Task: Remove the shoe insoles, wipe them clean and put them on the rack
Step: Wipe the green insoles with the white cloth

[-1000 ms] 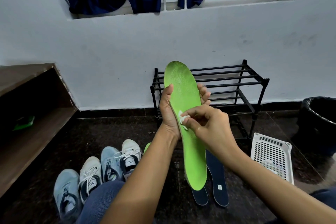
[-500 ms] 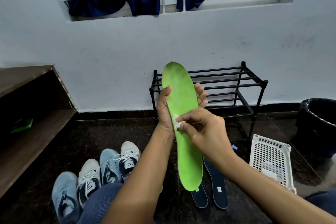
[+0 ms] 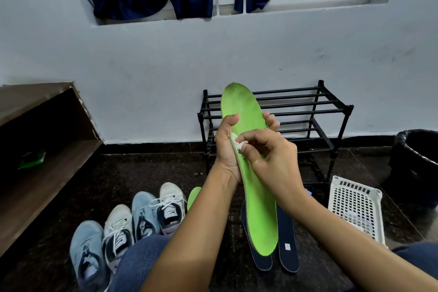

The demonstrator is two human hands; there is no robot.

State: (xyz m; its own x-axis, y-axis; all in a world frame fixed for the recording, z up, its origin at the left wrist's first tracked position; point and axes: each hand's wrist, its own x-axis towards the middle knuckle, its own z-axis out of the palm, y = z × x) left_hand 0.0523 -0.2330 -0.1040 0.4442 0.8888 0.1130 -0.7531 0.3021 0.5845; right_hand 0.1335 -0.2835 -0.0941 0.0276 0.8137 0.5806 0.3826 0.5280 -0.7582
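Green insole [image 3: 260, 216] is up in the air in front of the person, standing nearly upright with the toe end at 12 o'clock and the heel down at 6. The left hand [image 3: 225, 149] grips it around the upper middle: thumb [image 3: 231, 119] pressed on the front face at the 9 o'clock edge, fingers [image 3: 271, 122] curled round the back and peeking out at the 3 o'clock edge.

The right hand [image 3: 275, 163] comes in from 4 o'clock with its fingers curled, thumb and fingertips pinching a small white wad [image 3: 237, 142]. The wad sits on the insole's left edge, right up against the left palm just below that thumb.

The black rack [image 3: 326, 137] is behind the insole against the wall, towards 1 o'clock from the hands. On the dark floor under the heel end lie two dark blue insoles [image 3: 287, 227] side by side, and a second green insole [image 3: 194, 197] pokes out from behind the left forearm. Four shoes [image 3: 142, 218] are lined up at 8 o'clock, a white basket [image 3: 355, 206] is at 4 o'clock, and a black bin [image 3: 419, 156] at 3.
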